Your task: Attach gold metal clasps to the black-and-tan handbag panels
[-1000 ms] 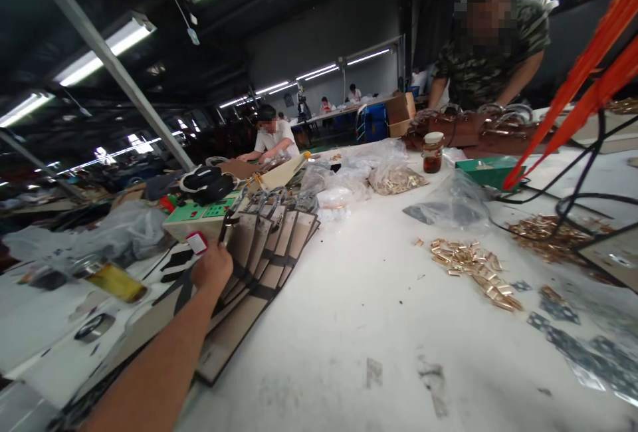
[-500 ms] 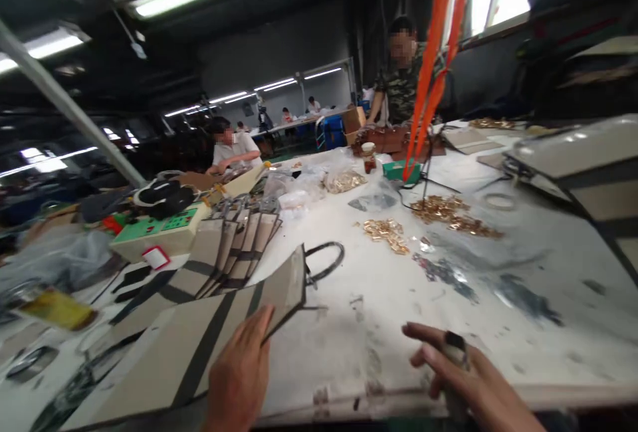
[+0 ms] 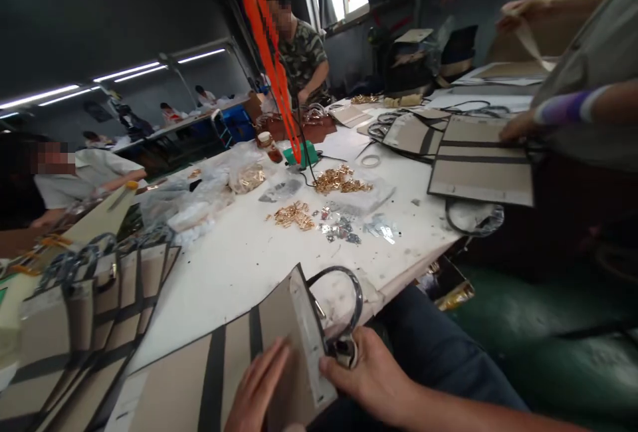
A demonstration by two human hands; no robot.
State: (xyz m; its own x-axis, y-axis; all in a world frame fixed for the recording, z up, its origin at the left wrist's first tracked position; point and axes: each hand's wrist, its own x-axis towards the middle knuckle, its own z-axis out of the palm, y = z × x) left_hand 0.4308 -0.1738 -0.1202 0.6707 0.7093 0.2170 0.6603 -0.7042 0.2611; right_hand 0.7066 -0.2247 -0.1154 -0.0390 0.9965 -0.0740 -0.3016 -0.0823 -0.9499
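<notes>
A beige bag panel [image 3: 234,352] with dark stripes and a looped dark handle [image 3: 356,292] lies before me at the table's front edge. My left hand [image 3: 262,385] rests on its face, fingers stretched out and slightly blurred. At the panel's right end, near the foot of the handle, my right hand [image 3: 371,375] grips the edge, thumb on top. A dark band circles one of its fingers. Small gold metal pieces [image 3: 294,216] and silver plates [image 3: 339,227] lie loose beyond the panel.
Similar striped panels [image 3: 114,312] stand fanned at the left. At the right, a co-worker's hand [image 3: 518,127] touches another bag panel [image 3: 481,173]. Orange straps [image 3: 269,53] hang over the table, near a green box [image 3: 302,153]. Plastic bags [image 3: 199,203] lie at the back left.
My view has swung to the right, bringing the co-worker at the right into sight. My right hand, free before, now grips the panel's end by the handle. My left hand stays on the panel.
</notes>
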